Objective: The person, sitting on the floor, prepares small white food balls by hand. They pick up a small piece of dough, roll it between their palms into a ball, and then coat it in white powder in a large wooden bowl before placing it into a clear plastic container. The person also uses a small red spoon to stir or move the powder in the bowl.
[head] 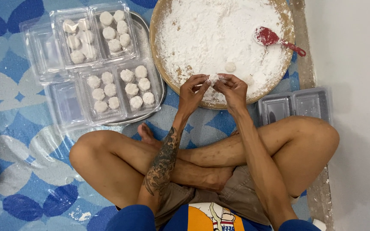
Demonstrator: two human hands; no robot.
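1. Both hands pinched one small floured dough ball [213,79] between the fingertips, held over the near rim of the round flour tray [161,25].
2. The left hand [192,90] closed on it from the left, the right hand [233,89] from the right; both wrists were bent upward, forearms reaching out over the crossed legs.
3. One loose ball [230,66] lay in the flour just beyond (a red spoon [270,37] rested further right).
4. Done: two clear plastic boxes [120,87] sat filled with coated balls on a metal tray [159,81].
5. Left: the empty boxes [294,105] by the right knee remained unfilled.
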